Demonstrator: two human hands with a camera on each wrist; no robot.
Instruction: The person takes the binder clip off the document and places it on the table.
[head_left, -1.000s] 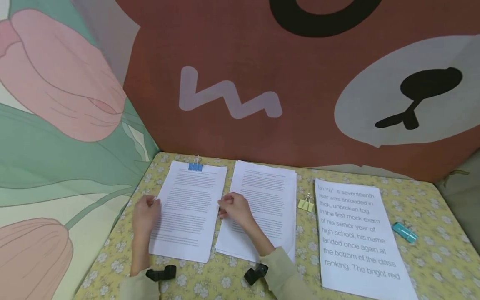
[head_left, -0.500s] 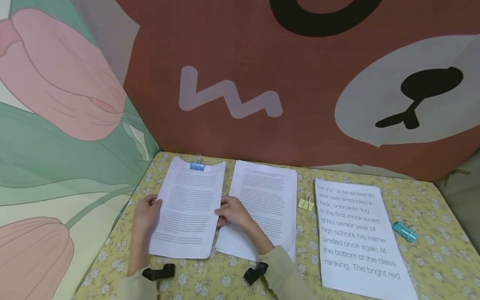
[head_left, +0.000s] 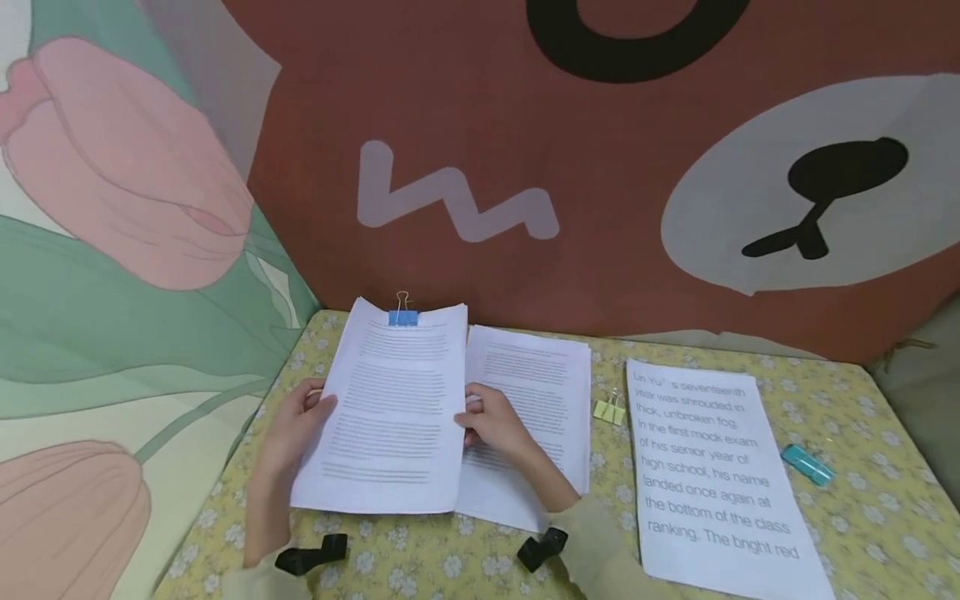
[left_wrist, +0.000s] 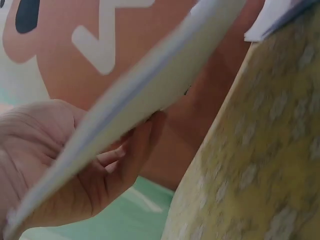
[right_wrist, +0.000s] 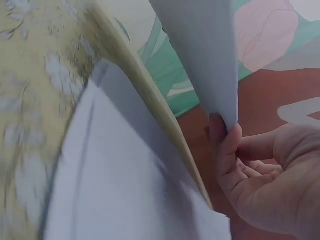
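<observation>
A stack of printed paper (head_left: 390,417) with a blue binder clip (head_left: 402,318) on its top edge is held between both hands, lifted off the table. My left hand (head_left: 296,425) pinches its left edge, thumb on the front and fingers behind. On the opposite edge my right hand (head_left: 495,423) pinches it the same way, as the right wrist view shows with the paper (right_wrist: 212,65) between thumb and fingers. In the left wrist view the stack (left_wrist: 135,95) appears edge-on above the palm. Its lower right part overlaps a second printed stack (head_left: 566,417) lying on the table.
A yellow binder clip (head_left: 609,412) lies right of the second stack. Farther right is a large-print stack (head_left: 712,475), with a teal binder clip (head_left: 807,465) beside it. The flowered tablecloth (head_left: 420,567) meets a bear-patterned wall (head_left: 600,275) at the back.
Both hands have raised the clipped stack from the table and tilted it up toward the camera. It has shifted right, and now covers the left part of the second stack.
</observation>
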